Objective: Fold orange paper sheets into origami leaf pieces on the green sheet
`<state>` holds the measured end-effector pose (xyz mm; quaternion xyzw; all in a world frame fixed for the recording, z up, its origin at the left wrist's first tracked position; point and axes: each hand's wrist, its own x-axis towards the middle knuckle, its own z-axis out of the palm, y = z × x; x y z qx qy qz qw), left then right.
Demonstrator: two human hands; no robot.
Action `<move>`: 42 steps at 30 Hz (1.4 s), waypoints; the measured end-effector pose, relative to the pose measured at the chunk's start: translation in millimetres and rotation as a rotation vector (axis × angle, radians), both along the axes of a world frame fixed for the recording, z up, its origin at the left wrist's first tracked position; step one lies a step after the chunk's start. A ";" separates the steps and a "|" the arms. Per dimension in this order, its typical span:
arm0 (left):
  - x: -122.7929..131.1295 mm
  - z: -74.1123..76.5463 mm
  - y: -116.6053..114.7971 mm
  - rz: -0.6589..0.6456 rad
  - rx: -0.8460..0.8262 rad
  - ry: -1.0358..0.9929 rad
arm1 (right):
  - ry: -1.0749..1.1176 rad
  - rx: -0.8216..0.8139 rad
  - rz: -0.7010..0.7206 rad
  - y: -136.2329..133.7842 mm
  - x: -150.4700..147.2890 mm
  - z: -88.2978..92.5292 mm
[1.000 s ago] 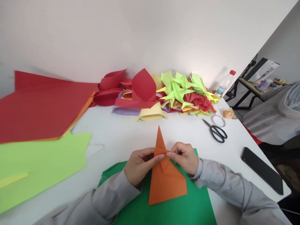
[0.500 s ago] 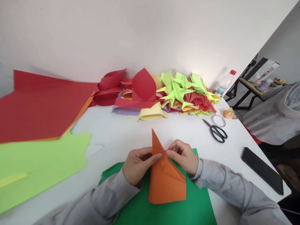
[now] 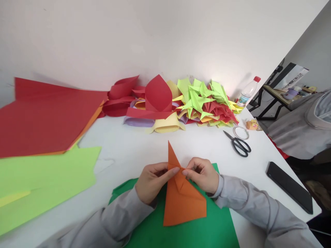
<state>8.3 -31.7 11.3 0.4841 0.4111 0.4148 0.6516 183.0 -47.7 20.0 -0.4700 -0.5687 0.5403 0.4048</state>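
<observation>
A folded sheet of orange paper (image 3: 183, 206) is held up over green paper (image 3: 217, 227), its sharp point rising above my fingers. On its left edge, my left hand (image 3: 151, 181) pinches it, thumb in front and fingers behind. My right hand (image 3: 203, 174) grips the paper's right edge between thumb and forefinger, close to the left thumb. Creases and a small folded flap show just below the thumbs. The fingers behind the paper are partly hidden.
Red sheets (image 3: 46, 120) and lime-green sheets (image 3: 51, 175) lie at left. Along the wall sit red paper shapes (image 3: 158, 93) and folded lime paper stars (image 3: 198, 100). At right are scissors (image 3: 239, 144), a tape roll (image 3: 241, 132), a bottle (image 3: 247, 92), a black phone (image 3: 289, 187) and another person's clothing (image 3: 302, 124).
My right hand has moved slightly downward along the orange paper's edge. The lower part of the paper looks flatter, and the small flap shows more clearly.
</observation>
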 end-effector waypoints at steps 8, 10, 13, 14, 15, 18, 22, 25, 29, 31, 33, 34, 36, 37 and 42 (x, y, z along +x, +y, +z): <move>-1.9 -4.6 0.1 0.000 -0.008 -0.023 | 0.111 -0.059 0.063 1.0 1.6 0.8; -0.7 -3.4 0.1 0.004 -0.016 -0.049 | 0.161 -0.082 0.083 1.8 2.7 -0.8; 0.5 -1.3 0.0 0.010 -0.019 -0.053 | 0.182 -0.082 0.086 2.2 3.7 -2.8; 0.5 -0.9 -0.1 0.013 -0.017 -0.046 | 0.166 -0.069 0.089 2.0 3.8 -2.9; 0.3 -0.6 -0.2 0.014 -0.014 -0.036 | 0.140 -0.050 0.096 1.6 3.7 -2.6; -1.0 -0.3 -0.2 0.000 0.002 -0.009 | 0.034 0.041 0.099 0.0 3.1 -0.6; -1.2 0.6 0.3 -0.018 0.004 -0.005 | -0.067 0.115 0.081 -1.6 2.5 1.0; -0.1 1.8 -0.9 -0.003 -0.033 0.014 | -0.125 0.161 0.080 -2.3 2.4 0.8; 0.4 4.1 -2.8 0.014 -0.057 0.058 | -0.153 0.197 0.098 -2.3 3.4 -0.5; 0.4 5.6 -2.7 -0.008 -0.047 0.074 | -0.136 0.176 0.126 -1.7 4.2 -1.3; 0.5 6.8 -1.9 -0.029 -0.030 0.079 | -0.120 0.155 0.160 -0.8 4.8 -2.0; 0.5 7.1 -1.6 -0.039 -0.025 0.074 | -0.121 0.152 0.175 -0.3 5.0 -2.2; 0.6 6.8 -1.0 -0.062 -0.034 0.051 | -0.141 0.162 0.196 0.5 4.9 -2.5; 0.6 6.3 -1.0 -0.072 -0.045 0.036 | -0.152 0.169 0.201 0.7 4.8 -2.5; 0.9 5.0 -2.6 -0.076 -0.140 -0.010 | -0.150 0.115 0.200 0.4 3.9 -2.8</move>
